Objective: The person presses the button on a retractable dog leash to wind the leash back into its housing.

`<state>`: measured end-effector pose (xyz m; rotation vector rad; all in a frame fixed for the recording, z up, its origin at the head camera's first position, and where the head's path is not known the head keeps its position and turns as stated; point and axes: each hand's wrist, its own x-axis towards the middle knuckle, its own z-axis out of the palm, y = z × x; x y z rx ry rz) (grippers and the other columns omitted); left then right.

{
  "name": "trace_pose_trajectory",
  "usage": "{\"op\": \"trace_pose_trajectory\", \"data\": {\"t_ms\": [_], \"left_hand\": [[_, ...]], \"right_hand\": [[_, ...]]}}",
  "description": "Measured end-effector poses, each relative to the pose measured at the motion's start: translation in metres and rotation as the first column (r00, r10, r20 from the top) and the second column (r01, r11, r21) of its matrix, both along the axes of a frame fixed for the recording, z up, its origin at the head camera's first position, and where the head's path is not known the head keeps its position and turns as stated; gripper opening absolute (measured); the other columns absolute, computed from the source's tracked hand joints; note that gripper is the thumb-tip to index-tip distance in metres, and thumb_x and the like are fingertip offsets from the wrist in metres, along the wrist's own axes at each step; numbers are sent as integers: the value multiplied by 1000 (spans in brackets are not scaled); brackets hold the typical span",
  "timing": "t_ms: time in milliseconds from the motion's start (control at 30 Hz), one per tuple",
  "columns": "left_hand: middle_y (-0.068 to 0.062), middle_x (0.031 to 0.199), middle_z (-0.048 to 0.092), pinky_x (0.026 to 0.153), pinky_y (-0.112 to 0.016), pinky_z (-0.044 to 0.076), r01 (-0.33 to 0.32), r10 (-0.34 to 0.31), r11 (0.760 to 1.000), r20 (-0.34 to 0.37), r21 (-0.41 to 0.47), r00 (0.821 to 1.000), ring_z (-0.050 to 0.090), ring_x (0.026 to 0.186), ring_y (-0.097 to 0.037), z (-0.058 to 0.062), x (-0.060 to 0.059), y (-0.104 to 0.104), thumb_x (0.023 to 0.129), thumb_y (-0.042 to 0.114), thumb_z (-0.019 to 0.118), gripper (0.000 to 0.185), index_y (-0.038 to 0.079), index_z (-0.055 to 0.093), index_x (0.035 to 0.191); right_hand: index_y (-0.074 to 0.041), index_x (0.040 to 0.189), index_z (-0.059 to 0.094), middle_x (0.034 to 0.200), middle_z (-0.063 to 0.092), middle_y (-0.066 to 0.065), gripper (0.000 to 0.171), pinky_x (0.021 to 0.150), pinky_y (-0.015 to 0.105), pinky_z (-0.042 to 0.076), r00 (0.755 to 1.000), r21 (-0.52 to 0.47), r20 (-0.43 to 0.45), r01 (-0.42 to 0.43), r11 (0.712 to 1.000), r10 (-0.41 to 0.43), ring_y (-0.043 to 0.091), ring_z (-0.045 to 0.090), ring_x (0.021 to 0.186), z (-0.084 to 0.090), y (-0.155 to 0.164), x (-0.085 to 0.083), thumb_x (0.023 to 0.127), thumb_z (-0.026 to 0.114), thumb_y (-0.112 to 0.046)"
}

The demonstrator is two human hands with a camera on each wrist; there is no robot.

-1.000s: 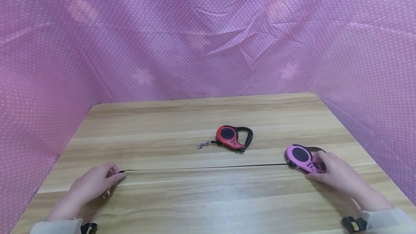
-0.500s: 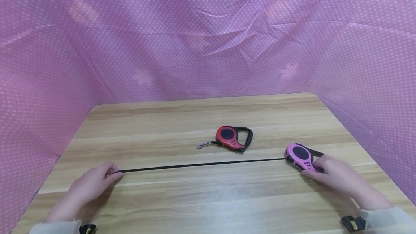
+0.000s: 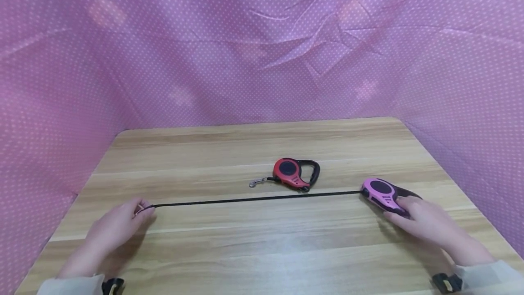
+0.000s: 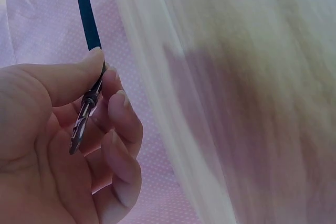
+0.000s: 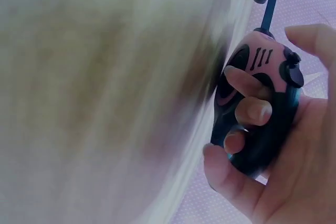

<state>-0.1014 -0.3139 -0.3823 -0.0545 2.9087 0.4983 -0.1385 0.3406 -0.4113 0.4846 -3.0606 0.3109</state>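
At the left of the wooden table (image 3: 245, 249), the left hand (image 3: 116, 226) lies low over the boards with its thumb and forefinger pinching the metal clip (image 4: 84, 119) at the end of a black cord (image 3: 254, 199); the left wrist view shows the thumb pressed on the cord just above the clip, the other fingers (image 4: 126, 124) loosely curled beside it. From that pinch the cord runs taut and nearly straight across the table toward the right, rising slightly as it goes. Behind the cord, near the table's middle and not touching it, a red retractable leash (image 3: 291, 171) lies flat with its black handle loop to the right and its own short silver snap hook (image 3: 256, 182) sticking out to the left. Further right, the cord enters the nose of the pink retractable leash (image 3: 382, 193), which sits on the table near the right edge. The right hand (image 3: 425, 224) grips its black handle end, and in the right wrist view the fingers (image 5: 252, 109) are curled through the handle while the thumb sits by the black button beside three short black bars on the pink casing. No brand name or lettering is readable on either leash. Pink cloth with white dots (image 3: 262, 44) walls in the table on all sides.
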Motion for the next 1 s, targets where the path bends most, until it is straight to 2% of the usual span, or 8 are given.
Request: {"op": "trace_pose_trajectory", "data": {"t_ms": [33, 167, 300, 433, 600, 767, 867, 1000], "left_hand": [[-5, 95, 68, 66, -44, 50, 0, 0, 1000, -2, 1, 1000, 62, 83, -21, 1, 0, 0, 102, 42, 49, 33, 11, 59, 109], [-7, 98, 70, 66, -46, 50, 1, -1, 1000, 0, 1, 1000, 64, 85, -23, 2, -1, 1, 102, 43, 50, 34, 12, 59, 109], [-8, 98, 69, 66, -48, 51, 0, 0, 1000, 1, -2, 1000, 64, 86, -23, 3, -2, 2, 102, 43, 49, 33, 12, 59, 109], [-5, 90, 67, 63, -44, 49, -2, 2, 1000, -35, -9, 999, 61, 78, -21, 3, -1, 2, 104, 41, 46, 33, 11, 58, 108], [1, 80, 67, 55, -37, 44, -16, 13, 1000, -91, -27, 996, 58, 69, -18, 5, 0, 2, 104, 44, 44, 36, 11, 59, 110], [-4, 88, 73, 54, -40, 45, -32, 29, 999, -103, -35, 994, 66, 75, -26, 7, -1, 2, 104, 49, 42, 40, 14, 60, 111], [-6, 92, 73, 54, -41, 45, -37, 33, 999, -110, -35, 993, 67, 79, -31, 7, -1, 2, 103, 50, 42, 41, 15, 60, 110], [-3, 91, 74, 54, -40, 44, -39, 34, 999, -136, -36, 990, 68, 81, -32, 7, 0, 3, 103, 49, 43, 40, 15, 62, 112]], "right_hand": [[-9, 87, 66, 87, 67, 8, 28, 67, 42, 50, 1000, -9, -2, -14, 1000, 14, 22, 63, 79, 0, 1, 0, 90, 69, -37], [-16, 75, 56, 78, 58, 0, 25, 64, 35, 45, 999, -52, -21, -34, 998, 33, 13, 53, 72, -2, 0, 0, 93, 67, -31], [-19, 64, 43, 65, 43, -7, 38, 57, 26, 35, 992, -60, -117, -60, 996, 53, 6, 38, 61, -1, -2, 0, 91, 69, -29], [-21, 61, 38, 61, 35, -11, 45, 54, 22, 28, 971, -48, -226, -96, 994, 83, 1, 29, 57, -1, -2, 0, 87, 73, -30], [-23, 60, 36, 60, 32, -14, 47, 53, 22, 28, 949, -58, -299, -125, 991, 102, -2, 27, 56, -2, -1, 1, 83, 76, -31], [-23, 60, 36, 58, 30, -15, 47, 52, 21, 26, 945, -80, -315, -116, 990, 86, -2, 26, 54, -3, 0, 2, 82, 77, -32], [-23, 59, 38, 58, 35, -15, 46, 51, 22, 28, 947, -89, -314, -106, 990, 73, -2, 28, 55, -3, 0, 1, 82, 78, -31], [-24, 58, 42, 59, 44, -13, 42, 51, 24, 30, 948, -98, -317, -71, 993, 37, 1, 33, 56, -1, 1, 1, 75, 80, -28]]}}
